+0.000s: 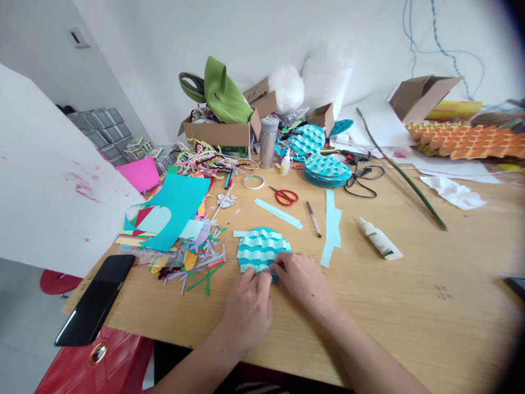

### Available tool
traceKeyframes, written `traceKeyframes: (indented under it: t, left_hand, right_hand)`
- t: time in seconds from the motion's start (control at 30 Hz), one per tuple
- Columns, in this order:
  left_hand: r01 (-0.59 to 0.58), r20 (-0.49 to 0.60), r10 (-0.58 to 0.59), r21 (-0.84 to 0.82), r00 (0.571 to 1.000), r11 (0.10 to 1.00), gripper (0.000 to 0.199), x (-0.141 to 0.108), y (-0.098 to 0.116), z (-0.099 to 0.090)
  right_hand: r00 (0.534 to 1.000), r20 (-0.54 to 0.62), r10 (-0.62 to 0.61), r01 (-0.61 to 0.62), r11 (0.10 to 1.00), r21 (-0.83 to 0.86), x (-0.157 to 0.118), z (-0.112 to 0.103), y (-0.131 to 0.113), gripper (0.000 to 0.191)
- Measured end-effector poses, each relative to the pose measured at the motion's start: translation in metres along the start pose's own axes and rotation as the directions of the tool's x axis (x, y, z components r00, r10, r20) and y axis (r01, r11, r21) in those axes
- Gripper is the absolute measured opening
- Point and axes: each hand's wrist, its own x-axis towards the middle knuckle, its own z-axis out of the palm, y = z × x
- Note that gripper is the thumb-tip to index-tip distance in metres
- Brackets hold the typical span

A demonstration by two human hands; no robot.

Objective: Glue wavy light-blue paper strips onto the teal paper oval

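Note:
A round teal paper disc (262,255) lies on the table in front of me, with rows of wavy light-blue paper strips across it. One strip end (241,234) sticks out past its upper left edge. My left hand (251,301) is closed at the disc's lower edge, pinching the lowest light-blue strip there. My right hand (301,278) is closed at the lower right edge, its thumb and fingers pinched together on the same row. The fingers hide most of that strip.
Near the disc are loose strips (330,230), a pen (314,219), red scissors (286,197) and a glue bottle (379,239). Finished wavy discs (327,171) are stacked behind. Paper scraps (205,260), teal sheet (186,202) and phone (96,301) lie left; a stick (404,172) lies right.

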Motion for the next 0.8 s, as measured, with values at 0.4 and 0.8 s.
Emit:
traceKeyframes:
  t: [0.4,0.8]
  left_hand:
    - [-0.006,0.154,-0.005,0.071,0.988,0.997,0.041,0.004,0.005,-0.004]
    - [-0.059,0.192,0.016,0.218,0.981,0.974,0.030,0.008,0.017,-0.002]
  right_hand:
    - [1.000,-0.003,-0.006,0.006,1.000,-0.005,-0.001,-0.001,0.000,0.024]
    - [0.998,-0.066,-0.023,0.037,0.974,0.222,0.003,-0.007,0.010,0.022]
